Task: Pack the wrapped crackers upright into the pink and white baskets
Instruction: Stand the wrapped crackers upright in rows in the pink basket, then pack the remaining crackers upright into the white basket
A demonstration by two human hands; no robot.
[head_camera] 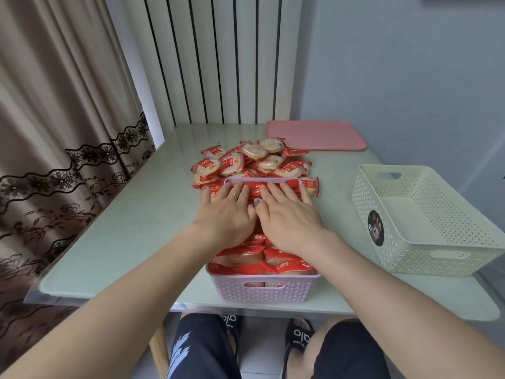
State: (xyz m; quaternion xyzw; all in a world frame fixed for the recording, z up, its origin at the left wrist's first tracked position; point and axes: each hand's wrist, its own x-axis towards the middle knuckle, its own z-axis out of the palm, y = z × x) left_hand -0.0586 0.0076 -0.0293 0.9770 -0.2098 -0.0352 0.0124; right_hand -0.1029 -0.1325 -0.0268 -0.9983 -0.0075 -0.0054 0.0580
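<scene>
The pink basket [263,289] stands at the table's near edge, packed with red-wrapped crackers [269,259] standing upright in rows. My left hand [225,214] and my right hand [287,217] lie flat side by side on top of those crackers, palms down, fingers spread toward the basket's far rim. Neither hand grips a cracker. Behind the basket lies a loose pile of wrapped crackers [251,161]. The white basket [426,236] sits to the right with nothing visible inside it.
A pink tray [317,138] lies at the back right of the pale green table [123,228]. A curtain hangs at the left, a radiator behind. My knees and slippered feet show under the table's front edge.
</scene>
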